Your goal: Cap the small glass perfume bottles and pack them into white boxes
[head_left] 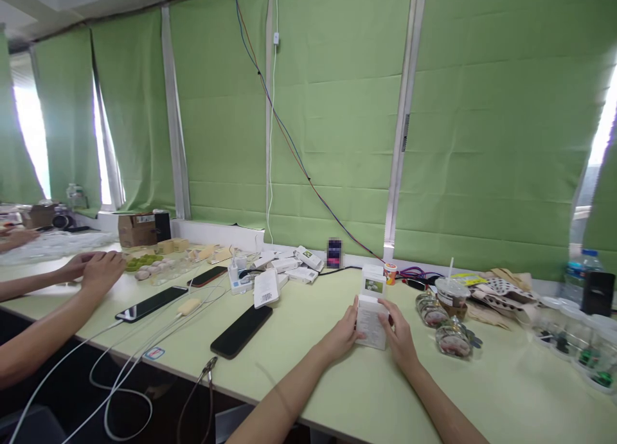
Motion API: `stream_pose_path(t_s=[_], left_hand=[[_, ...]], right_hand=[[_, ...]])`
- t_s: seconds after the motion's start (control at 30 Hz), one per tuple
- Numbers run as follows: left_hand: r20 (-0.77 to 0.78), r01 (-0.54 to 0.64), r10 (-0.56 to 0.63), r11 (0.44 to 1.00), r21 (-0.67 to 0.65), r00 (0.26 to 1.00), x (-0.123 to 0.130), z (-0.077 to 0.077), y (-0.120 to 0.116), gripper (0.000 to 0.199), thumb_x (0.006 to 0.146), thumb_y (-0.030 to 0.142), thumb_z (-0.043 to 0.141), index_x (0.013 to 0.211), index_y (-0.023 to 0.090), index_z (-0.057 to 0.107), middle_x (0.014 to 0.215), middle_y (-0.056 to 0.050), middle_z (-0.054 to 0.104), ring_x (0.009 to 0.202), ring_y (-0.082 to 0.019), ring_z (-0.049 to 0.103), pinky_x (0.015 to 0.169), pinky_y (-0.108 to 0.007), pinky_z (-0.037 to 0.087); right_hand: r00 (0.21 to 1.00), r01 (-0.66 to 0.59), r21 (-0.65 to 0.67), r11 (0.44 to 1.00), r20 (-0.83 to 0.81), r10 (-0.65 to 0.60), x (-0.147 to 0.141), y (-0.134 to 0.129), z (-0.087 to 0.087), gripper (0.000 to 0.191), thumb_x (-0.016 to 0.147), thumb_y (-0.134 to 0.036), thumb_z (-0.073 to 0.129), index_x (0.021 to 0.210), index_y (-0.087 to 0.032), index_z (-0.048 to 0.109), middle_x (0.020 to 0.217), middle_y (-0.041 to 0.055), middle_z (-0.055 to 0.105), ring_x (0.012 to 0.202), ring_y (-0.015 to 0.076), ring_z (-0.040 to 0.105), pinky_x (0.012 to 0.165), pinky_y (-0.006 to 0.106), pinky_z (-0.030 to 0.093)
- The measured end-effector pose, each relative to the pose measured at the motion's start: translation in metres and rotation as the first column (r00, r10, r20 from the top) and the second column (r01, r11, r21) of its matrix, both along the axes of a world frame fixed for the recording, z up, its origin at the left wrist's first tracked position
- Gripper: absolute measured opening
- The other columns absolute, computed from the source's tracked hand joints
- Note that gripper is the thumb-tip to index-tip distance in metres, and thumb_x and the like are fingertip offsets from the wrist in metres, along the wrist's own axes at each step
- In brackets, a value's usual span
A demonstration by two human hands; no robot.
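A small white cardboard box [371, 328] with fine grey print stands between my hands, over the pale table. My left hand [341, 335] is closed on its left side, the fingers partly behind it. On the right side my right hand [400, 338] grips the same box, fingers bent around its upper edge. Just behind it is another white box [374, 286] with a green picture on its front; I cannot tell whether the two touch. An orange-and-white tub [390, 274] stands beside that one.
To the left lie a black phone [241, 331], a pile of white boxes [303, 267], a power strip [238, 280] and white cables. A co-worker's hands [99, 270] are farther left. On the right are clear packs [453, 338], a drink cup [452, 290] and several lidded jars [573, 331].
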State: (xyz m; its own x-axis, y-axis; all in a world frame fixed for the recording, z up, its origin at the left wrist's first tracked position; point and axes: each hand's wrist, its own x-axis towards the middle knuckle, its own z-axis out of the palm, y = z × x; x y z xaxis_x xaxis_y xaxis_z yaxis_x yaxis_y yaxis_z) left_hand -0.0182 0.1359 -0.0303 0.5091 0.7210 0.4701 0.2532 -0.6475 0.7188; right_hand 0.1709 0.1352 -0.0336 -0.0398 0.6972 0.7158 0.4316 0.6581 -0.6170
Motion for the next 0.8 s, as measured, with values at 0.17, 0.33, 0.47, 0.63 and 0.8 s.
stream_pose_path(t_s=[0.17, 0.33, 0.47, 0.63, 0.8], left_hand=[[-0.008, -0.019, 0.019, 0.999, -0.041, 1.000, 0.001, -0.002, 0.001, 0.094, 0.078, 0.010, 0.055, 0.144, 0.029, -0.009, 0.135, -0.011, 0.037, 0.119, -0.025, 0.041, 0.102, -0.044, 0.036], [-0.064, -0.048, 0.047, 0.999, -0.015, 0.997, 0.001, 0.001, -0.002, 0.093, 0.080, 0.014, 0.055, 0.144, 0.026, -0.011, 0.136, -0.013, 0.036, 0.119, -0.027, 0.042, 0.103, -0.045, 0.034], [-0.076, -0.048, 0.047, 0.999, -0.015, 0.996, 0.001, -0.002, 0.000, 0.092, 0.082, 0.019, 0.055, 0.144, 0.027, -0.013, 0.138, -0.013, 0.034, 0.121, -0.027, 0.040, 0.103, -0.045, 0.033], [-0.069, -0.061, 0.061, 0.998, 0.005, 0.996, 0.001, -0.006, 0.003, 0.092, 0.082, 0.019, 0.055, 0.144, 0.026, -0.013, 0.139, -0.012, 0.033, 0.123, -0.027, 0.039, 0.105, -0.044, 0.032], [-0.056, -0.074, 0.075, 0.997, 0.020, 0.996, 0.001, -0.006, 0.002, 0.091, 0.081, 0.017, 0.054, 0.145, 0.025, -0.011, 0.139, -0.013, 0.035, 0.121, -0.026, 0.040, 0.104, -0.043, 0.033]], right_hand=[[0.999, 0.026, -0.020, 0.999, -0.026, -0.027, -0.004, 0.002, -0.003, 0.035, 0.092, -0.046, 0.033, 0.112, -0.022, 0.049, 0.107, 0.0074, 0.060, 0.101, 0.0225, 0.057, 0.087, 0.037, 0.047], [0.998, 0.046, -0.027, 0.999, -0.030, -0.047, -0.007, 0.004, -0.005, 0.038, 0.092, -0.048, 0.031, 0.110, -0.021, 0.049, 0.104, 0.0079, 0.060, 0.097, 0.0234, 0.059, 0.084, 0.037, 0.048], [0.999, 0.044, -0.024, 0.999, -0.026, -0.044, -0.007, 0.004, -0.006, 0.040, 0.091, -0.051, 0.030, 0.110, -0.020, 0.049, 0.104, 0.0086, 0.060, 0.097, 0.0237, 0.059, 0.084, 0.038, 0.048], [1.000, 0.021, -0.018, 1.000, -0.008, -0.021, -0.005, 0.003, -0.009, 0.043, 0.091, -0.051, 0.032, 0.117, -0.020, 0.046, 0.110, 0.0087, 0.059, 0.102, 0.0238, 0.057, 0.088, 0.039, 0.047], [0.999, 0.029, -0.047, 0.998, -0.022, -0.030, -0.005, 0.005, -0.011, 0.041, 0.091, -0.050, 0.033, 0.116, -0.021, 0.046, 0.111, 0.0091, 0.060, 0.101, 0.0245, 0.058, 0.088, 0.041, 0.047]])
